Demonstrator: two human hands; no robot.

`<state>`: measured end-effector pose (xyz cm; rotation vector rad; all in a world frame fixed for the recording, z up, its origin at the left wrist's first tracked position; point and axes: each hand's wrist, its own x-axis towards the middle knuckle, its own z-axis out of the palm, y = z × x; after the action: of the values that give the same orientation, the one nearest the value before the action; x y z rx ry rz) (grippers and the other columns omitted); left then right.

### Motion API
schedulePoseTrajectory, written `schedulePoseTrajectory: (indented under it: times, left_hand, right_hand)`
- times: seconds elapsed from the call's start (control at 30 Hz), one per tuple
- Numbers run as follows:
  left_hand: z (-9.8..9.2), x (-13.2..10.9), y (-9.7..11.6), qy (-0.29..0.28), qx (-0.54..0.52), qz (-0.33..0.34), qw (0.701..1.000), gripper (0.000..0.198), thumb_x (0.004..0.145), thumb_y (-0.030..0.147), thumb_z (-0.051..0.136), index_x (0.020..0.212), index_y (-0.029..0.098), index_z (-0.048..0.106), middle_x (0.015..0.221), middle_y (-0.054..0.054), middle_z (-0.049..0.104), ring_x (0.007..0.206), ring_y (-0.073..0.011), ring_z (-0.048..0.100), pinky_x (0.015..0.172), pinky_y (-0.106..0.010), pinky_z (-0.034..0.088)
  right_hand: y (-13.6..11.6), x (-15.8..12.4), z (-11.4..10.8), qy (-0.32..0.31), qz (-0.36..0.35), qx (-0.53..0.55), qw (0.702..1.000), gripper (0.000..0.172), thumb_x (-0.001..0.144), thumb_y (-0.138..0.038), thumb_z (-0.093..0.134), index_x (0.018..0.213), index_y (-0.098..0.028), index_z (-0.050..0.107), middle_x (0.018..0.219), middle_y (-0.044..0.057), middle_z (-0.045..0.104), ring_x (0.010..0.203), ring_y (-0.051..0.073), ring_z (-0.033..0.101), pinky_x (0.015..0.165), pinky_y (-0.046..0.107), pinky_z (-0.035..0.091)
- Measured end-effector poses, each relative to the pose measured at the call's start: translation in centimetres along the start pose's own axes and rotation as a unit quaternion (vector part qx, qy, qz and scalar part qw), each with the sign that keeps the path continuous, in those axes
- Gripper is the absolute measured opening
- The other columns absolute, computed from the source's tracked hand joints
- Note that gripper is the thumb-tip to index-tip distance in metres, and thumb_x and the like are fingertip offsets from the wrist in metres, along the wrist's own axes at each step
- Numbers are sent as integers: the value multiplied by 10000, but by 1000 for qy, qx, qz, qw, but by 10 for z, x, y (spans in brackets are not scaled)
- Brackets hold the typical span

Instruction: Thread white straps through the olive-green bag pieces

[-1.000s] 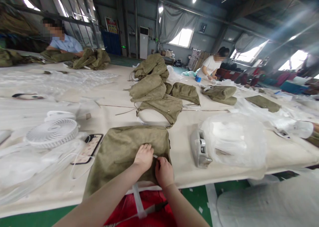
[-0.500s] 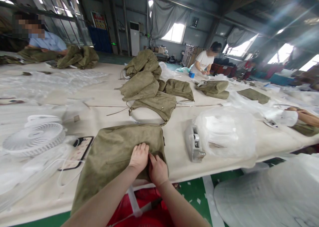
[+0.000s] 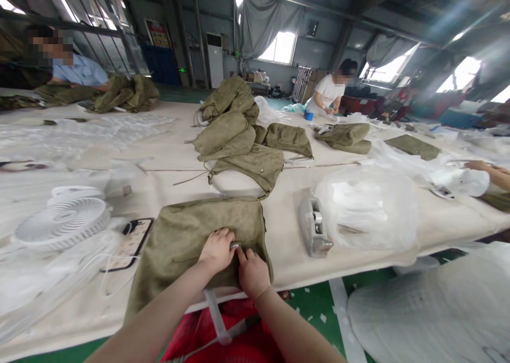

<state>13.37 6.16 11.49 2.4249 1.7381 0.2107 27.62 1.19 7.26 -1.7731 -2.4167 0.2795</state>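
An olive-green fabric bag (image 3: 175, 230) lies flat on the table in front of me, with a slit-like seam across its face. My left hand (image 3: 218, 250) rests on the bag, its fingers curled together. Close beside it, my right hand (image 3: 254, 271) has thumb and fingers drawn together. Between the fingertips of both hands shows a small whitish, shiny piece (image 3: 235, 245), too small to name. The fingers partly hide it and the bag's surface beneath.
Beyond the bag, several olive bags (image 3: 225, 134) are heaped on the table (image 3: 159, 166). At right stand a tape dispenser (image 3: 314, 227) and clear plastic bags (image 3: 366, 209). At left are a white fan (image 3: 64, 222) and a phone (image 3: 129, 243). Co-workers sit at the far sides.
The small whitish piece has come into view between my fingertips. My left hand has shifted slightly left and opened a small gap from the right. The whole view has moved a little.
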Motion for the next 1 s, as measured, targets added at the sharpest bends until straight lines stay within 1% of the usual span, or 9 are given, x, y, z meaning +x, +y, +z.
schedulePoseTrajectory:
  times: [0.1,0.23,0.33,0.43,0.5,0.6,0.73,0.87,1.0]
  left_hand:
    - [-6,3,-6,-38,-23,15,999,156,814,283,522,901,214,631,959,-59,595,913,-202,574,867,-322,416]
    - [-14,12,-4,-91,-3,-20,996,247,864,313,458,910,216,681,973,-77,642,904,-200,614,827,-304,451]
    - [-20,24,-2,-133,22,-38,990,260,847,263,466,847,216,721,902,-87,693,849,-200,648,776,-289,474]
    - [-29,35,-4,-166,29,-17,986,175,763,227,564,751,227,739,766,-72,715,769,-198,668,729,-268,489]
    - [-33,41,-4,-181,39,3,983,136,726,210,608,738,232,741,747,-65,721,759,-199,675,727,-261,496]
    - [-36,44,1,-189,70,25,979,118,721,191,626,758,188,738,780,-107,722,798,-233,682,753,-293,509]
    - [-26,38,15,-179,117,48,976,194,761,82,536,838,89,714,884,-187,696,870,-290,672,783,-366,521]
    - [-14,26,23,-159,143,54,975,281,786,8,430,927,49,670,949,-191,657,873,-284,664,749,-371,531]
    - [-12,17,18,-133,151,66,977,243,828,67,428,950,64,637,978,-173,623,897,-269,640,782,-369,515]
  right_hand:
    - [-8,4,0,-33,13,-27,999,572,844,-117,391,1412,-149,331,1064,156,569,869,222,599,691,313,507]
    - [-15,6,-1,-39,38,-34,998,598,826,-70,378,1418,-123,314,1055,163,574,833,210,615,654,294,507]
    - [-12,3,1,-8,35,-18,999,580,830,-83,396,1404,-148,343,1027,140,586,818,202,621,672,293,504]
    - [-7,-2,6,36,31,12,999,524,857,-146,421,1377,-205,389,1006,104,598,815,191,621,696,285,497]
    - [-5,-5,9,63,35,27,997,486,884,-185,408,1369,-203,400,1014,99,600,827,184,617,712,277,492]
    - [-5,-8,12,80,30,39,996,492,895,-198,398,1386,-205,377,1018,93,599,837,174,608,725,265,480]
    - [-5,-9,8,64,22,45,997,526,863,-172,429,1384,-232,392,977,79,601,845,181,598,715,261,469]
    - [-5,-8,3,49,21,46,998,492,862,-185,431,1350,-246,441,976,83,600,845,195,595,708,277,469]
    - [-4,-6,1,37,17,44,998,514,852,-186,442,1360,-269,424,977,82,603,823,198,607,687,280,472]
